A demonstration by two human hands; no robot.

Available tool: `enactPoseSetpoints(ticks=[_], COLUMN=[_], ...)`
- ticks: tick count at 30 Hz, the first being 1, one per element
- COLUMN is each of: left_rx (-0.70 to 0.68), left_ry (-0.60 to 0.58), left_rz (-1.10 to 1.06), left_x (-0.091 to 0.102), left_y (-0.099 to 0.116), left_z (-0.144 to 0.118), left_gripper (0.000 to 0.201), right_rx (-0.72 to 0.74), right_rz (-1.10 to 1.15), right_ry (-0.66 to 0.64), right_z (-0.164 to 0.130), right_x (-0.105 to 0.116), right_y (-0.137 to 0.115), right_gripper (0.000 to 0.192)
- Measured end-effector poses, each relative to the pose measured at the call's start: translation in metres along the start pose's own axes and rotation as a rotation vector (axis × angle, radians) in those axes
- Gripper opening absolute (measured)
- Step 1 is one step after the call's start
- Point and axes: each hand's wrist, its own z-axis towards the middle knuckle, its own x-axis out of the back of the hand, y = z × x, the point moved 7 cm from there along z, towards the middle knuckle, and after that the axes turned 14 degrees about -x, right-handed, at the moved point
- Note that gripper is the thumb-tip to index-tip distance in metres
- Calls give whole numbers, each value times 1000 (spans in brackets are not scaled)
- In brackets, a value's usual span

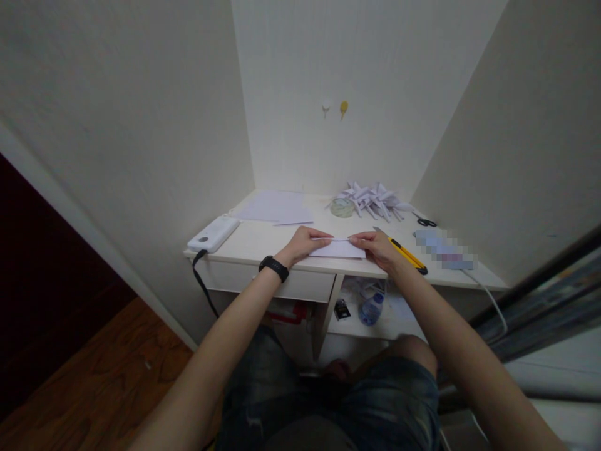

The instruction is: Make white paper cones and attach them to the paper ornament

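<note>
A folded sheet of white paper (pixel 339 249) lies at the front edge of the white desk (pixel 263 241). My left hand (pixel 305 243) pinches its upper edge at the left, a black watch on that wrist. At the other end of the same edge, my right hand (pixel 375 246) grips the paper between thumb and fingers. Just right of my right hand rests a yellow utility knife (pixel 407 255). Farther back is a heap of folded paper pieces (pixel 373 199) with pointed ends, beside a pale greenish round item (pixel 342 207).
Flat paper sheets (pixel 272 205) lie at the back left. A white power strip (pixel 215 234) with a black cable sits at the left edge. Scissors (pixel 426 222) and a blurred-out object (pixel 444 248) with a white cord are at right. Below, a shelf holds a plastic bottle (pixel 370 309).
</note>
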Motion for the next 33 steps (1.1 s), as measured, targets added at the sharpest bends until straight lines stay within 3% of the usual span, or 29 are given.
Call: enactPoseSetpoints(ticks=[18,33], left_rx=[-7,-29], left_ry=[-3,-31], left_rz=[7,80], left_x=[2,1], left_y=[-7,4], left_z=[-1,-1], left_gripper=[43,44], right_rx=[-21,-43], right_rz=[-11,-3], right_ry=[-10,-9], right_z=[2,0], right_x=[-2,-2], right_y=[4,3], right_gripper=[45,44])
